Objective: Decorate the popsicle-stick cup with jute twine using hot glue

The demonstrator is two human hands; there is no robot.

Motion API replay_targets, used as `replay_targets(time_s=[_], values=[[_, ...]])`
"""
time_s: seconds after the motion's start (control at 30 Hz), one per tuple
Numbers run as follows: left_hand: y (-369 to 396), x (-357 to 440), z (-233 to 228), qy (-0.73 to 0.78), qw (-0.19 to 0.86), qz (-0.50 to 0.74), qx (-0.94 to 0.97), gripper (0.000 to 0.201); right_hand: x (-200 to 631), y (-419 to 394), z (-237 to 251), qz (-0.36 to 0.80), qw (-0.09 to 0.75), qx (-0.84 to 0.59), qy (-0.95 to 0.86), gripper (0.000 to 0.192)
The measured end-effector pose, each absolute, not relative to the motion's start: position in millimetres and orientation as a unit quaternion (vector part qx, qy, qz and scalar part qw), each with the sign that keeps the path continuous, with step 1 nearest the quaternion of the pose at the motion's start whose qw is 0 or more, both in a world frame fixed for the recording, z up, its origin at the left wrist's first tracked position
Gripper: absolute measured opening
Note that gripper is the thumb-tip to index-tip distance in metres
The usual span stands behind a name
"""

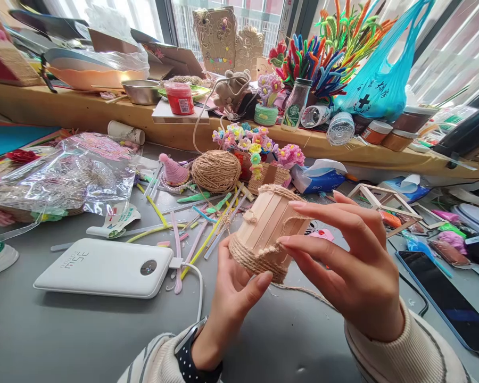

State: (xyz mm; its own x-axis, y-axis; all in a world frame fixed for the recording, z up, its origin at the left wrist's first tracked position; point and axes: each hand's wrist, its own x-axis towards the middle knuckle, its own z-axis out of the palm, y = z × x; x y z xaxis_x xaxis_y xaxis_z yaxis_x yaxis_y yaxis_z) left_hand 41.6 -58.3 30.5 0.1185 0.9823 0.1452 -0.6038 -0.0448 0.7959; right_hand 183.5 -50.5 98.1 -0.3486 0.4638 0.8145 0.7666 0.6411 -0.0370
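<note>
Between both hands: stick pot [268, 226], mouth tilted up-right.

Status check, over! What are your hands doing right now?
Both hands on the stick cup: left hand underneath, right hand fingertips on its side. Twine ball behind. Power bank left, apart.

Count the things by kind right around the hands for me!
Hands: 2, left hand, right hand
Small wooden craft-stick pot wrapped with brown twine: 1
Round ball of brown jute twine: 1
Flat white power bank: 1
Pointed pink knitted hat: 1
Total: 6
</note>
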Motion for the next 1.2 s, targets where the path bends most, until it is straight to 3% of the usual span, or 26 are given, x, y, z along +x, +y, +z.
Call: replay_targets(time_s=[0.23,1.2], values=[[-58.1,42.4,29.4,0.239,0.643,0.622,0.377,0.056,177.5,-52.2,94.7,-0.168,0.448,-0.396,-0.784,0.01],[-58.1,44.1,30.8,0.242,0.641,0.633,0.361,0.059,183.9,-51.1,95.7,-0.188,0.42,-0.376,-0.804,0.015]])
